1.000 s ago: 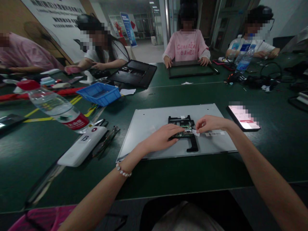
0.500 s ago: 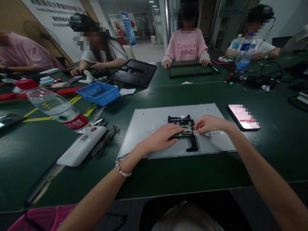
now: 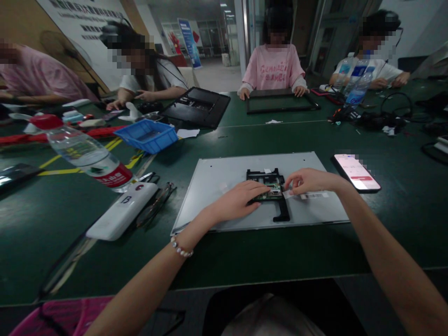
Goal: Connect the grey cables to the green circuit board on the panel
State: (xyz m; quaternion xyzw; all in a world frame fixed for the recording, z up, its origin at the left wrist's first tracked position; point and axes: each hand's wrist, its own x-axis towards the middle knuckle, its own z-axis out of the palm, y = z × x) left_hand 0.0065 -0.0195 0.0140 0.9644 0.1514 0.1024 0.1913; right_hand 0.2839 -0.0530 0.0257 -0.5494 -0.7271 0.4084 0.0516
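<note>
A black plastic bracket (image 3: 281,211) with a small green circuit board (image 3: 276,190) lies on a flat grey-white panel (image 3: 224,172). My left hand (image 3: 240,197) rests over the bracket's left part, fingers stretched out and touching the board. Part of the board is hidden beneath those fingers. My right hand (image 3: 306,182) is at the bracket's right edge, its thumb and fingers pinched on a thin white strip (image 3: 288,194). A barcode label (image 3: 315,195) is stuck on the panel below that hand.
A lit phone (image 3: 357,172) lies right of the panel. To the left are a white power bank (image 3: 122,212), glasses (image 3: 157,205), a tilted water bottle (image 3: 89,156) and a blue tray (image 3: 150,137). Across the table, a person's hands hold a black frame (image 3: 283,111).
The whole view has shifted slightly. My right fingers have moved a little away from the board, and more of the white strip shows. The left hand stays in place.
</note>
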